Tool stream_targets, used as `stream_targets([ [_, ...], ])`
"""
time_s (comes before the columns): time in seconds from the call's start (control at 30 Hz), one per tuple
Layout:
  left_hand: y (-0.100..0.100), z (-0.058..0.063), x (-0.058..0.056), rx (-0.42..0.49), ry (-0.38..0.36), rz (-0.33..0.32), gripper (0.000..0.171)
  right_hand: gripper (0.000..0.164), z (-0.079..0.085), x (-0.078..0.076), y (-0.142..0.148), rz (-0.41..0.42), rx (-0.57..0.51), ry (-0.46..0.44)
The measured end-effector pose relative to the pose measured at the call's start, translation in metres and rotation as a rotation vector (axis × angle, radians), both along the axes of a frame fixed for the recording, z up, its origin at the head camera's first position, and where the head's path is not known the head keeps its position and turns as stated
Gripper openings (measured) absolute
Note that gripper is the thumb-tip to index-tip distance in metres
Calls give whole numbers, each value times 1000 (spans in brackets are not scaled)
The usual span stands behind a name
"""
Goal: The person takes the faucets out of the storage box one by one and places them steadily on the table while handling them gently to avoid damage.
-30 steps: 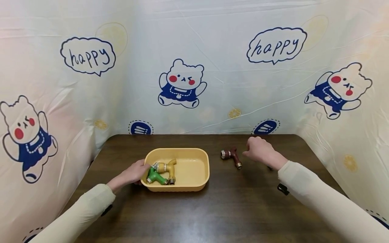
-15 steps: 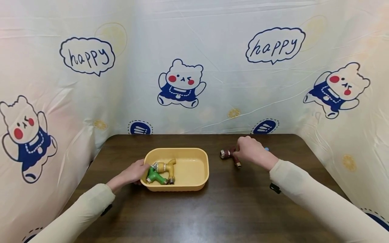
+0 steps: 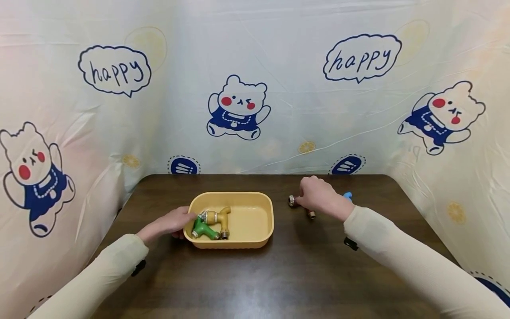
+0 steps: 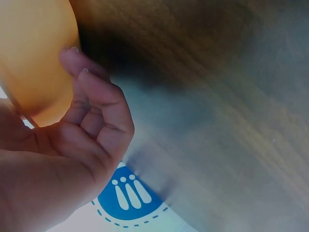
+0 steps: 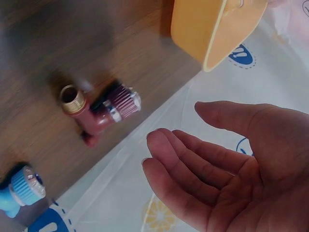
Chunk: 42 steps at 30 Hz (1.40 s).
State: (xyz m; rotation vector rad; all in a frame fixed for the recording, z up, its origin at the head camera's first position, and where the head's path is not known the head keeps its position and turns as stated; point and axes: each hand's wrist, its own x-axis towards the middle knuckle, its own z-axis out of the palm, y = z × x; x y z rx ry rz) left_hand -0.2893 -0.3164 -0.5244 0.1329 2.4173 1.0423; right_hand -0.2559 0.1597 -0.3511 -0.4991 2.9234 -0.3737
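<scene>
My left hand (image 3: 174, 221) grips the left rim of the yellow plastic basin (image 3: 251, 244), thumb over the edge; in the left wrist view its curled fingers (image 4: 108, 104) lie against the outer wall. Inside the basin a green faucet (image 3: 205, 229) and a yellow faucet (image 3: 224, 220) lie together at the left. Over a maroon faucet (image 5: 91, 118) hovers my right hand (image 3: 320, 197), partly hiding it in the head view. The right wrist view shows that palm holding nothing, thumb spread from bent fingers, apart from the faucet.
A blue faucet (image 5: 26, 188) lies to the right of the maroon one, mostly behind the right hand in the head view. Everything stands on a dark wooden table (image 3: 255, 283). Printed cloth (image 3: 295, 88) hangs along its back and sides.
My right hand has moved left from beside the maroon faucet to over it, uncovering part of the blue faucet. The left hand and basin keep their places.
</scene>
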Motion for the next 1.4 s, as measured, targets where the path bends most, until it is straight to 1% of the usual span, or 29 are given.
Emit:
stream_targets([
  [0.07, -4, -4, -7, 10, -26, 12, 56, 44, 1, -1, -3, 6, 4, 7],
  [0.13, -2, 3, -3, 4, -3, -34, 54, 45, 3, -1, -7, 11, 5, 12],
  [0.17, 1, 10, 0, -2, 8, -53, 53, 46, 3, -1, -9, 13, 7, 11],
  [0.2, 4, 18, 5, -7, 11, -58, 50, 47, 3, -1, -11, 15, 9, 10],
  [0.27, 12, 35, 14, -14, 39, -101, 47, 49, 4, -1, -15, 19, 9, 7],
  [0.3, 16, 43, 19, -16, 42, -110, 44, 50, 4, -1, -16, 23, 8, 6],
  [0.37, 23, 55, 25, -5, 26, -106, 42, 52, 4, -1, -20, 28, 12, -2],
  [0.4, 25, 57, 27, 5, 20, -107, 42, 53, 4, -1, -21, 30, 14, -4],
  [0.47, 21, 52, 23, 14, 13, -130, 42, 52, 4, 0, -24, 38, 24, -2],
  [0.5, 20, 48, 20, 5, -8, -110, 42, 51, 4, 0, -26, 43, 29, 2],
  [0.6, 10, 28, 6, -1, -31, -117, 40, 49, 4, 0, -30, 51, 42, 15],
  [0.63, 9, 27, 5, -1, -36, -122, 39, 48, 4, 0, -31, 56, 43, 21],
  [0.7, 14, 36, 11, 18, -55, -110, 38, 48, 4, -1, -34, 61, 44, 30],
  [0.73, 17, 44, 16, 33, -61, -117, 38, 49, 4, -1, -35, 63, 43, 33],
  [0.8, 25, 63, 27, 55, -75, -123, 38, 49, 4, 0, -39, 71, 38, 41],
  [0.83, 28, 69, 30, 76, -78, -145, 39, 49, 4, 0, -41, 74, 36, 41],
  [0.9, 33, 80, 38, 83, -89, -146, 37, 49, 4, 0, -45, 80, 35, 44],
  [0.93, 35, 84, 40, 82, -88, -154, 37, 49, 4, 0, -47, 83, 36, 48],
  [1.03, 39, 88, 45, 67, -79, -137, 34, 50, 3, 0, -52, 91, 48, 52],
  [1.07, 43, 92, 50, 49, -83, -102, 33, 50, 3, 0, -54, 93, 51, 54],
  [1.13, 44, 91, 50, 39, -76, -82, 31, 50, 3, -1, -57, 95, 57, 55],
  [1.23, 44, 90, 50, 42, -68, -93, 31, 50, 4, 0, -60, 102, 58, 58],
  [1.27, 41, 88, 49, 52, -57, -122, 31, 50, 4, 0, -62, 105, 59, 61],
  [1.3, 41, 88, 49, 57, -51, -130, 30, 50, 4, 0, -63, 109, 55, 66],
  [1.37, 40, 87, 49, 66, -41, -140, 31, 48, 5, 0, -65, 118, 49, 73],
  [1.4, 40, 87, 49, 67, -40, -127, 30, 47, 5, 0, -67, 119, 48, 73],
])
